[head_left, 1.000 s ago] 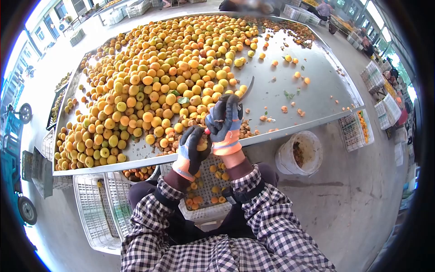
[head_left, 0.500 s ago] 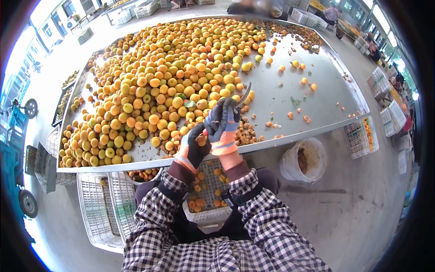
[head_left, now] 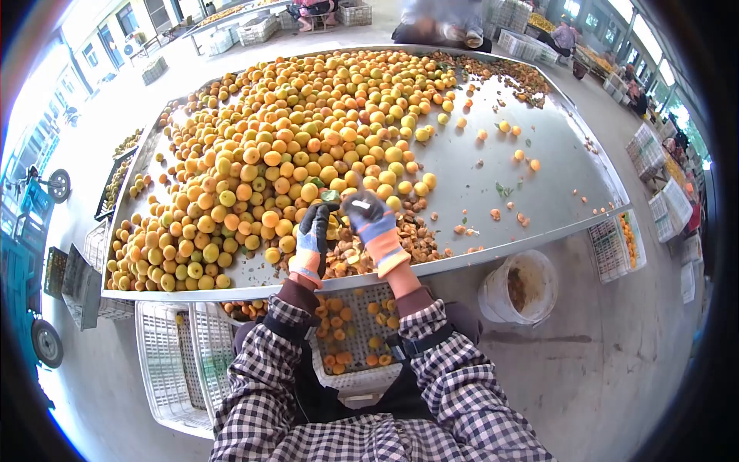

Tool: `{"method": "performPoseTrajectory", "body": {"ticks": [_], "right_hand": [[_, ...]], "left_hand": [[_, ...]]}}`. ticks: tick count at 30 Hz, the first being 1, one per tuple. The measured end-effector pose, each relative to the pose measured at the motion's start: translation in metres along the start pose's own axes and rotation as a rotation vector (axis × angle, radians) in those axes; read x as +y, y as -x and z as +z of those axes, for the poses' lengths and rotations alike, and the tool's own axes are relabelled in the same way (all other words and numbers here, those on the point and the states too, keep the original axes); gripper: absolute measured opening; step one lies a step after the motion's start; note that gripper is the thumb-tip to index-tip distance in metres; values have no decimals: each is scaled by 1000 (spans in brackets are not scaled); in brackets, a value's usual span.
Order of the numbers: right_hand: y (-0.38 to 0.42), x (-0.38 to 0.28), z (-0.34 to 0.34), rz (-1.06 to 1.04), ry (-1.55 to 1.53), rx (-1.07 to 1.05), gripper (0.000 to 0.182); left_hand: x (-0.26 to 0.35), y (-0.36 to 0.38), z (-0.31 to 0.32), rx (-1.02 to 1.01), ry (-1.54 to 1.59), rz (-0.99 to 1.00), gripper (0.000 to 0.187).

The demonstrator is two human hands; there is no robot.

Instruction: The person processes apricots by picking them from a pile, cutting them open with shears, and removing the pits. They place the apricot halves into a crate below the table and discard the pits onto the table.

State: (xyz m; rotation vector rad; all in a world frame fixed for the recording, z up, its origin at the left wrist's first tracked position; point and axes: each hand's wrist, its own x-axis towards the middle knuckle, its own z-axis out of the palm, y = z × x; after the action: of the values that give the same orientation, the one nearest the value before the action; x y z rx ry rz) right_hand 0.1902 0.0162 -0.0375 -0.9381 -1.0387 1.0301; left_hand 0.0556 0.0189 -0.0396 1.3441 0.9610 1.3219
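Observation:
Orange-yellow fruits (head_left: 254,165) are heaped over the left and middle of a metal table (head_left: 539,185). My left hand (head_left: 312,240), in a black and orange glove, reaches to the near edge of the heap beside a green leaf (head_left: 329,195); whether its fingers hold a fruit is hidden. Just right of it is my right hand (head_left: 372,219), gloved and blurred by motion, its fingers curled. The curved blade seen before does not show clearly. Brown fruit scraps (head_left: 419,237) lie under and beside my right hand.
Below the table edge, a crate (head_left: 358,377) holds several fruit pieces between my knees. A white bucket (head_left: 519,286) stands right of it, and an empty white crate (head_left: 165,362) to the left. Across the table sits another person (head_left: 439,23), blurred.
My hands have moved apart and forward, from over the table's near edge to the heap. The fruit between them is out of sight. More fruit pieces show in the crate below, and the view has shifted slightly.

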Motion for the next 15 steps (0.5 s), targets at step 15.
{"method": "performPoseTrajectory", "body": {"ticks": [15], "right_hand": [[21, -15, -21, 96, 914, -176, 35]], "left_hand": [[25, 29, -18, -79, 180, -241, 21]]}}
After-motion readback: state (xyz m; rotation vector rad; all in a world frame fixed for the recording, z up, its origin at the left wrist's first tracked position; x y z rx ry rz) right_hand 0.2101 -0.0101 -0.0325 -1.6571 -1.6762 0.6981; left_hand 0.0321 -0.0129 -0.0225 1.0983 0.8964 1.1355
